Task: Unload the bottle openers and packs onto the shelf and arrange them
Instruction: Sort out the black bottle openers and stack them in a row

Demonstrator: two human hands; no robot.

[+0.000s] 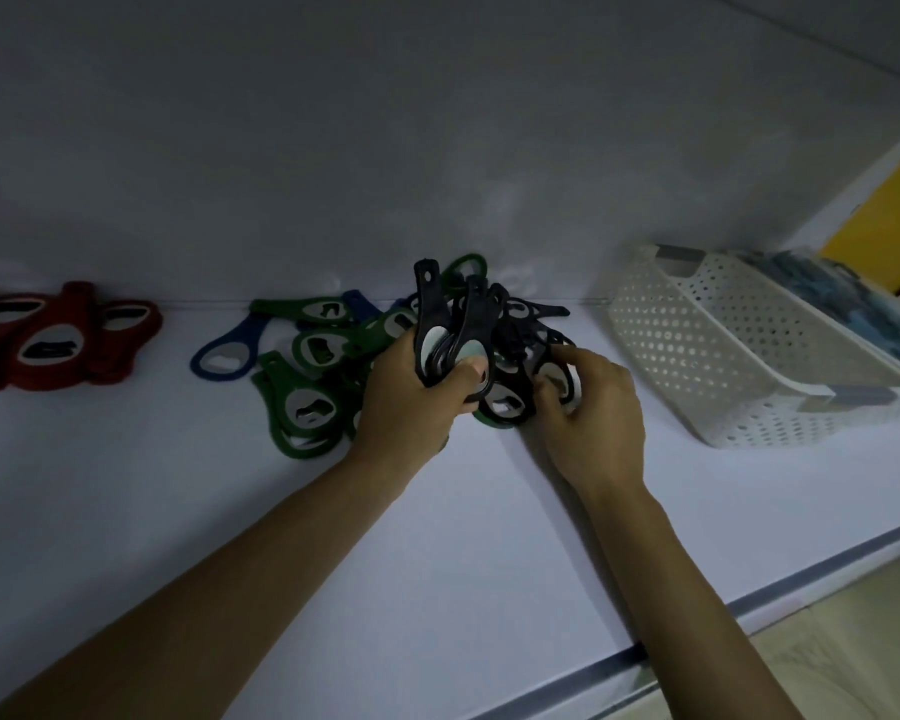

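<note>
Grips with the left hand (411, 392) a bunch of black bottle openers (445, 324), thumb pressed across the round heads, handles standing up and fanned a little apart. Pinches with the right hand (588, 402) a single black opener (557, 371) at the right edge of the black heap (520, 319), fingers curled round its head. Cannot tell whether that opener is lifted clear of the heap or resting on it.

Both hands close together over the middle of the white shelf (437, 537), near its back wall, forearms reaching in from the front edge.

Just left of the left hand, a loose spread of green openers (307, 402), overlapping one another and lying flat. At the left edge of that spread, a blue opener (230, 350), also flat, ring end toward the front. Well apart at the far left, a neater cluster of red openers (53, 340), flat on the shelf and partly cut off by the frame.

Right of the hands, near but not touching, a white perforated basket (697, 356) set at an angle on the shelf. Beyond its far rim, blue packs (853, 309) bunched together; hard to tell what holds them. At the upper right corner, a yellow panel (884, 220).
</note>
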